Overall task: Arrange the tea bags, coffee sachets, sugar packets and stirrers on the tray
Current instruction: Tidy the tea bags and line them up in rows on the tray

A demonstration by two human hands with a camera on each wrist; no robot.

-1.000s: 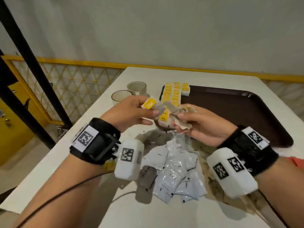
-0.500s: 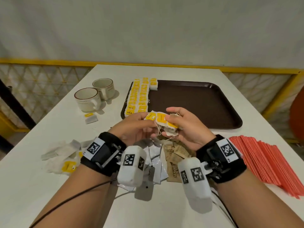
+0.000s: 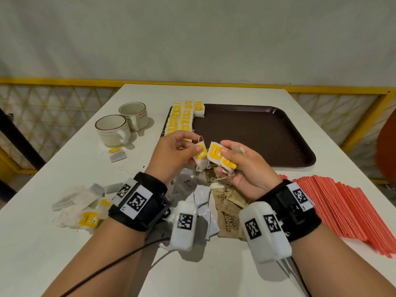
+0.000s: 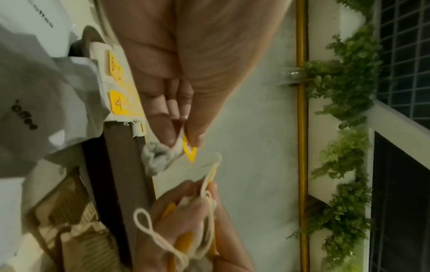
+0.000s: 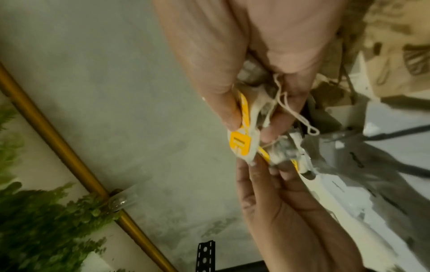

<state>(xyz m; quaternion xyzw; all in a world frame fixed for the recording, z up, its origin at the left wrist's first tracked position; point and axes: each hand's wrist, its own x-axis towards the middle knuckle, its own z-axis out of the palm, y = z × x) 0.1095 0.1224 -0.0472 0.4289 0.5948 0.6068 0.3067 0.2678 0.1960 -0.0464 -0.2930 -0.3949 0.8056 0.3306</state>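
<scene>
My left hand (image 3: pixel 182 151) pinches one yellow-tagged tea bag (image 3: pixel 200 156) between thumb and fingers, just left of my right hand (image 3: pixel 240 163). The right hand grips a small bunch of tea bags (image 3: pixel 218 156) with loose strings hanging below. Both hover above the table in front of the dark brown tray (image 3: pixel 257 133). Two rows of tea bags (image 3: pixel 181 118) lie along the tray's left edge. White coffee sachets (image 3: pixel 197 196) and brown sugar packets (image 3: pixel 231 209) lie under my wrists. Red stirrers (image 3: pixel 342 206) lie at the right.
Two cups (image 3: pixel 120 125) stand left of the tray, with one loose tea bag (image 3: pixel 115 154) beside them. A heap of more tea bags (image 3: pixel 83 206) lies at the near left. A yellow railing (image 3: pixel 64 80) runs behind the white table (image 3: pixel 53 243).
My hands have drawn slightly apart: the left now pinches a single tea bag pulled away from the bunch in the right. The head view has swung right and steadied.
</scene>
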